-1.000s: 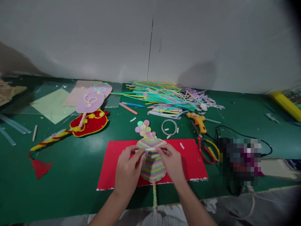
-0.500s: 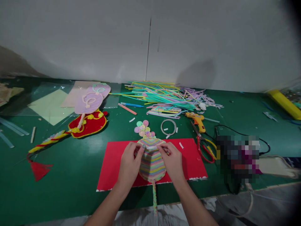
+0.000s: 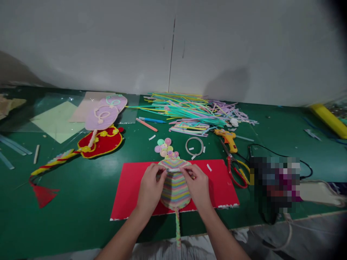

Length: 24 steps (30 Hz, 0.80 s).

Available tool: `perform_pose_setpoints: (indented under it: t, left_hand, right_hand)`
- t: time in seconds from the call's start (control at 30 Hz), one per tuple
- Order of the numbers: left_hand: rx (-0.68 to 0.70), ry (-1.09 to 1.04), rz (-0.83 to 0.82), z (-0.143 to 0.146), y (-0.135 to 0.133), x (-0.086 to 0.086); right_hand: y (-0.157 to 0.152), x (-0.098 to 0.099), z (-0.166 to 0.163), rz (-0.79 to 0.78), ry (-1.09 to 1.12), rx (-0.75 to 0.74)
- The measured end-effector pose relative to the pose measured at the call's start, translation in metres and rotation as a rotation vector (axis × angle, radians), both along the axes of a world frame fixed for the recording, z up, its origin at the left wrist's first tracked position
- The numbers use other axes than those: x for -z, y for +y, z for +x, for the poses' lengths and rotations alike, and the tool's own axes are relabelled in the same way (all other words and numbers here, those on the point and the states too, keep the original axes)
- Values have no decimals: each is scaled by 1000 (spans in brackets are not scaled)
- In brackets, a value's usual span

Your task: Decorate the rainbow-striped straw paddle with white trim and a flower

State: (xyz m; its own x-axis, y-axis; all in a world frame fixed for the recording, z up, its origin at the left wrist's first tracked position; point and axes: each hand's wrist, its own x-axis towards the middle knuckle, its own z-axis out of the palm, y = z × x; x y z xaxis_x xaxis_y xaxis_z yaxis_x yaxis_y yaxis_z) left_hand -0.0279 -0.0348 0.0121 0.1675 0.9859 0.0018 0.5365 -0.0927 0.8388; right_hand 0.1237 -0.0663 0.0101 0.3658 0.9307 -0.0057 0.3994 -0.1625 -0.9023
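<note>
A pastel striped fan-shaped craft piece (image 3: 175, 189) with a braided tail hanging over the table edge lies on a red sheet (image 3: 130, 191). My left hand (image 3: 150, 189) and my right hand (image 3: 197, 187) sit on either side of it. Both pinch a small white strip (image 3: 173, 169) across its upper part, fingertips pressed together. A cluster of small pastel discs (image 3: 165, 147) lies just beyond the piece.
Behind lie a heap of coloured straws (image 3: 189, 110), a tape ring (image 3: 194, 146), a yellow glue gun (image 3: 228, 139), red-handled scissors (image 3: 234, 168) and a black cable. At left are a red and a purple fan craft (image 3: 101, 141), a red tassel (image 3: 43, 195), clear sheets.
The white strip has come down from a raised pinch onto the upper part of the striped piece. Both hands shifted slightly toward it.
</note>
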Motion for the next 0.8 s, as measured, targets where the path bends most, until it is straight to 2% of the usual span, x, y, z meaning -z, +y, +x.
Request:
perform_pose_setpoints:
  t: [0.3,0.47,0.8]
  left_hand:
    - [-59,-46,-28,0,0,-1]
    - [-27,-51,-54,0,0,1]
    - [-5,-19,2,2,2,7]
  right_hand:
    - [1,-2,0,6,20,-1]
    - [2,-1,0,3,-9,-6]
    - [2,2,0,-4,-13,-10]
